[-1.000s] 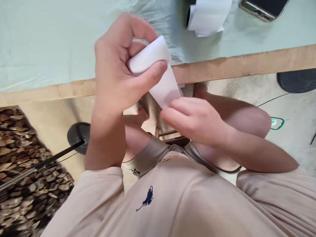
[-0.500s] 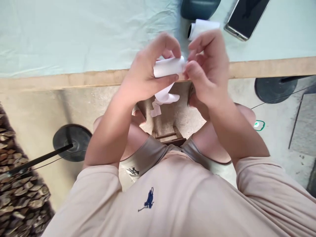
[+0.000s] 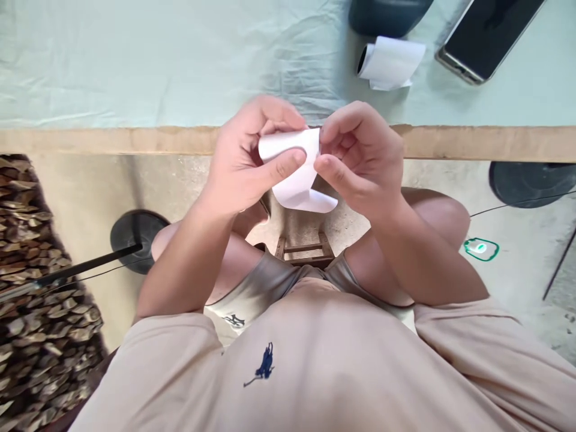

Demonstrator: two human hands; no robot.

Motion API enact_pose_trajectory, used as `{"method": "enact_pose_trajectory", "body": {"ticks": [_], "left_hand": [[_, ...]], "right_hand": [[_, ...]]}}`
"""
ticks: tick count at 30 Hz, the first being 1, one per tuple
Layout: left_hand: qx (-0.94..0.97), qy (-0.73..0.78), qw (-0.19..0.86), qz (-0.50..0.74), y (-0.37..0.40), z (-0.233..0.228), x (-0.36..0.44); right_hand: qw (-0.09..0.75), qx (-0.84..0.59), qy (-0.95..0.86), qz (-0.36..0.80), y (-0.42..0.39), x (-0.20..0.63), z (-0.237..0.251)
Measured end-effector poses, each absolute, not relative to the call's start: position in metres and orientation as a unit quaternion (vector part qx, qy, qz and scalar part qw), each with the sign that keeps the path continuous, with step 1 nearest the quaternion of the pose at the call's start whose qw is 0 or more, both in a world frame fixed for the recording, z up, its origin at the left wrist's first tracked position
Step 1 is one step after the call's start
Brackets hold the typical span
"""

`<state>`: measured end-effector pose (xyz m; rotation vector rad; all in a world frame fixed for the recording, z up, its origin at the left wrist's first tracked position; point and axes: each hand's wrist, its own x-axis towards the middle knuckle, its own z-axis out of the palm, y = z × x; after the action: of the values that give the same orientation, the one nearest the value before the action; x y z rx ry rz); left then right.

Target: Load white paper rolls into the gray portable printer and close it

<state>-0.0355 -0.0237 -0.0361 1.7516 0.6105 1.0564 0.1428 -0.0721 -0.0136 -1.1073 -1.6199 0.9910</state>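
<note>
Pale green cloth covers the desk [image 3: 135, 60], whose bare wooden edge runs across the view just beyond the hands. Item held: one small roll of white paper [image 3: 288, 147], in the air over the person's knees, near the desk edge. Left hand [image 3: 245, 162]: closed around the roll, thumb pressed across its near face, fingers curled behind. Right hand [image 3: 360, 159]: fingertips pinched on the roll's right end. A loose tail of paper [image 3: 301, 195] curls down below the roll, so the winding looks only partly done, with that length left free. On the desk, far right: a second paper roll [image 3: 389, 63] lying on its side, a dark smartphone [image 3: 490, 36] face up, and a dark rounded object [image 3: 387, 13] cut by the frame. Floor below: two dark round bases [image 3: 137, 237], a thin cable, a small green-rimmed item [image 3: 480, 248]; patterned rug [image 3: 40, 300] at left. Against the frame half a second earlier: both hands sit lower and nearer the body, the roll has dropped from desk-edge height, and the hanging tail is broader and flatter.
</note>
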Motion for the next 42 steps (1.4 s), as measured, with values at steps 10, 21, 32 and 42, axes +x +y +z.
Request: {"method": "enact_pose_trajectory", "body": {"ticks": [10, 21, 32, 42], "left_hand": [[0.723, 0.352, 0.214, 0.555, -0.039, -0.036, -0.008], [0.706, 0.393, 0.249, 0.534, -0.057, -0.049, -0.004], [0.750, 0.398, 0.223, 0.479, -0.045, -0.052, -0.024], [0.666, 0.259, 0.412, 0.566, -0.041, -0.071, -0.037]], "right_hand": [[0.424, -0.509, -0.614, 0.430, -0.073, 0.128, -0.011], [0.422, -0.556, -0.633, 0.335, -0.074, 0.130, -0.008], [0.504, -0.473, -0.533, 0.488, -0.070, 0.125, -0.008], [0.537, -0.331, -0.514, 0.581, -0.067, 0.117, -0.017]]}}
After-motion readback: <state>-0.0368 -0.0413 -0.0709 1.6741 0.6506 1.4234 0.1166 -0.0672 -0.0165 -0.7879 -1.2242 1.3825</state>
